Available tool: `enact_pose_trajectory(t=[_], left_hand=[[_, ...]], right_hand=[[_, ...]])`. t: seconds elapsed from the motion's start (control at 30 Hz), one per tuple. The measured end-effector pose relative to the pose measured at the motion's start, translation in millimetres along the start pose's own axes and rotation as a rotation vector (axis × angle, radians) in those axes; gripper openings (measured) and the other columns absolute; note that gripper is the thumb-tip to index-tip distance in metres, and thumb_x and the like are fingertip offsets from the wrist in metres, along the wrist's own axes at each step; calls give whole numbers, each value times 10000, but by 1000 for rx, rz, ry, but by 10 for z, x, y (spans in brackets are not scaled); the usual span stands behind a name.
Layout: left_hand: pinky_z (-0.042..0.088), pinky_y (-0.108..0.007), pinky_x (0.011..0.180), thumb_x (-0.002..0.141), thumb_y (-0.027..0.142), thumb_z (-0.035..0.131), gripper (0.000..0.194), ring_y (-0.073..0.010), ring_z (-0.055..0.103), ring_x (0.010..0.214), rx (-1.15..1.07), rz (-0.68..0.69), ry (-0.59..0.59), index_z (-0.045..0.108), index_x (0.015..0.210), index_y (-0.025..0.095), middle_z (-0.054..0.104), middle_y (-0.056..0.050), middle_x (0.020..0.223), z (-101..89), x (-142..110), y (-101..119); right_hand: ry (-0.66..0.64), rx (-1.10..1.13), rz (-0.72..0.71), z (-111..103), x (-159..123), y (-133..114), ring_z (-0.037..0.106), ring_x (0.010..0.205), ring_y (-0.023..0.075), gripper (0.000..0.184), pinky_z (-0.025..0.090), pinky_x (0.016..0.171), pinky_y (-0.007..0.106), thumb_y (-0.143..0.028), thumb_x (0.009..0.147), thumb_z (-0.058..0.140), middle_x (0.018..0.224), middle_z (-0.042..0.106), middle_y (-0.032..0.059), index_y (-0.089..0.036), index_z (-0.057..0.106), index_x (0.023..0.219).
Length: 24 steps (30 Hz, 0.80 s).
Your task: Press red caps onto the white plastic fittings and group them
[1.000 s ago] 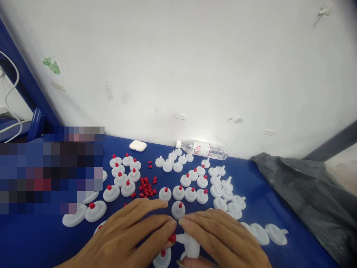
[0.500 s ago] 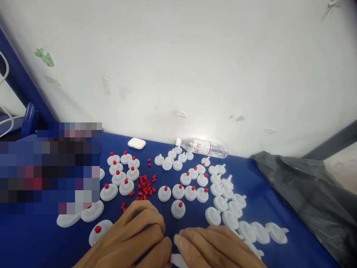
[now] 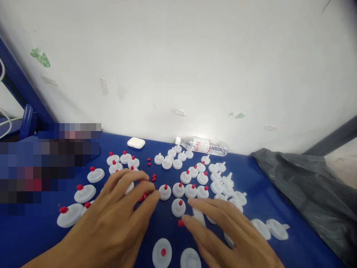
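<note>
My left hand (image 3: 119,208) reaches over a small pile of red caps (image 3: 144,196), its fingers curved and apart. I see nothing held in it, though its fingertips hide part of the pile. My right hand (image 3: 217,230) pinches a white funnel-shaped lid (image 3: 198,216) between thumb and fingers. The lid is tilted, and a red cap (image 3: 181,222) shows at its left, by the thumb tip. Below the hands lie a red-capped lid (image 3: 162,254) and a white lid (image 3: 190,259) with no red cap visible.
Several red-capped lids (image 3: 85,193) stand at left, others (image 3: 178,190) in the middle. Bare white lids (image 3: 278,229) spread along the right and back. A plastic bottle (image 3: 202,145) lies by the wall near a white case (image 3: 136,143). Dark plastic sheeting (image 3: 306,186) covers the right edge.
My hands have parted from the front centre. The left has moved up and left over the red caps; the right has moved slightly up and right. Two lids at the front have come into view.
</note>
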<state>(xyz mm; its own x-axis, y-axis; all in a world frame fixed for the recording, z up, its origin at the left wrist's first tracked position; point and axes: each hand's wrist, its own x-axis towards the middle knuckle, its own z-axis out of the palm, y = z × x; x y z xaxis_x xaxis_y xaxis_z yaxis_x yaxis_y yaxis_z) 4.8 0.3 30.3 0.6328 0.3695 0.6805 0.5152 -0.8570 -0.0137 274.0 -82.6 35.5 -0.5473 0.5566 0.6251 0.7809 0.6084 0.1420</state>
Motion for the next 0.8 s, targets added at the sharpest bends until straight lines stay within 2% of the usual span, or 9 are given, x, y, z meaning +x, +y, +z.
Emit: enact_pose_trajectory(t=[0.1,0.27,0.4,0.5,0.67,0.8], left_hand=[[474,-529,1034,1065,153,471,279,-347,593,1204,99,-58,-19,745,1068,201,734,-94,1103,4,15,-68],[539,-565,1018,996,67,460,362,-405,564,1279,238,-45,-176,785,1113,178,743,-132,1209,166,-140,-165],[556,-554,1018,868,7,523,453,-400,582,1267,270,-35,-205,786,1178,206,752,-130,1246,222,-203,-218],[564,-544,1007,805,-20,556,476,-390,600,1252,241,-13,-202,793,1144,217,763,-120,1220,220,-207,-229],[573,-501,978,840,-31,578,381,-362,626,1231,185,24,-187,788,1059,199,778,-108,1164,214,-181,-215],[562,-507,972,827,-40,578,394,-360,642,1200,162,16,-193,784,1049,213,785,-90,1119,225,-166,-223]], right_hand=[[36,-1,-15,23,62,113,779,1114,181,171,582,1080,322,-142,1065,609,1196,827,43,-224,738,1140],[50,5,-1,-1,122,192,750,1087,186,156,522,1072,342,-161,1071,600,1137,812,55,-224,738,1034],[-40,29,8,27,113,173,716,879,173,121,504,1053,373,-206,1072,617,897,742,0,-222,728,1026],[-120,6,1,65,99,182,715,833,201,153,498,1065,448,-228,1080,599,841,713,-4,-214,724,992],[-116,-7,8,-28,130,282,715,751,219,195,532,988,499,-304,1107,567,777,702,-11,-213,728,1044],[-143,-72,25,-128,123,372,662,667,212,181,510,988,547,-281,1070,605,676,623,-28,-232,704,926]])
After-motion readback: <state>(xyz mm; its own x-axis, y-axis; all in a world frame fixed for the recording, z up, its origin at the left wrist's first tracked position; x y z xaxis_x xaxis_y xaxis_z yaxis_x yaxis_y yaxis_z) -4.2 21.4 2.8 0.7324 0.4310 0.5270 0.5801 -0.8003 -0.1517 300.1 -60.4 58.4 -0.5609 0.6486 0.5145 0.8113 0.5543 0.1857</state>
